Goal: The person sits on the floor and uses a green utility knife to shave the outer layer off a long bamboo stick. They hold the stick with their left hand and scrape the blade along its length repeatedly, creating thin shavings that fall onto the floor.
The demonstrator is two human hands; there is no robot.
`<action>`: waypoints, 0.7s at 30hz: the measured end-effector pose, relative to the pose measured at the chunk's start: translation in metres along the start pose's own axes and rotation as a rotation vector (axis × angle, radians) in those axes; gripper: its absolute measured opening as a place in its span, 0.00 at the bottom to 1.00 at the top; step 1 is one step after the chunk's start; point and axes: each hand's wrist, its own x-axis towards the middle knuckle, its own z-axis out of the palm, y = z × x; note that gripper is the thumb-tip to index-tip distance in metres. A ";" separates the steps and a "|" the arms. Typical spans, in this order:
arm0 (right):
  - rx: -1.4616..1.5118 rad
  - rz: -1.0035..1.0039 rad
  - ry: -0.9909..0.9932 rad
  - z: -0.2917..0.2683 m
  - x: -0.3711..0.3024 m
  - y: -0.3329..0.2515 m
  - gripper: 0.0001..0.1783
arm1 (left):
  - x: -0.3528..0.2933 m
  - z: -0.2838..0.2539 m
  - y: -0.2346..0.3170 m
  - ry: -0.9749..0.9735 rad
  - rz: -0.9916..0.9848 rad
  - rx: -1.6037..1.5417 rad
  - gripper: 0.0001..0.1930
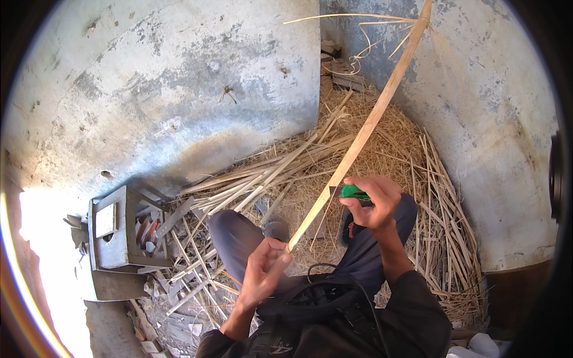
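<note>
My left hand pinches the near end of a long, flat wooden strip, perhaps bamboo. The strip slants up and away to the right, past the top of the view. Thin curled shavings hang from its far part. My right hand is closed around a green-handled utility knife. Its dark blade meets the right edge of the strip, a little beyond my left hand. A thin sliver hangs down from the strip close to the blade.
Pale strips lie in a heap ahead, and a bundle of strips curves along the right wall. Shavings cover the far corner. On the left stands a worn wooden box with odds and ends inside. Stained walls rise close by.
</note>
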 end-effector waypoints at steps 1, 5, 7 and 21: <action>-0.011 0.009 -0.004 -0.002 0.000 0.001 0.20 | -0.001 -0.001 -0.001 0.000 -0.002 -0.001 0.10; -0.053 0.004 -0.037 -0.005 0.000 0.005 0.19 | -0.005 -0.005 -0.004 -0.014 -0.045 -0.040 0.07; -0.017 0.021 0.004 -0.003 0.002 0.011 0.19 | -0.007 -0.008 -0.006 -0.020 -0.069 -0.048 0.06; -0.117 0.197 0.056 -0.017 0.035 0.079 0.19 | -0.027 -0.031 -0.029 -0.036 -0.186 -0.036 0.07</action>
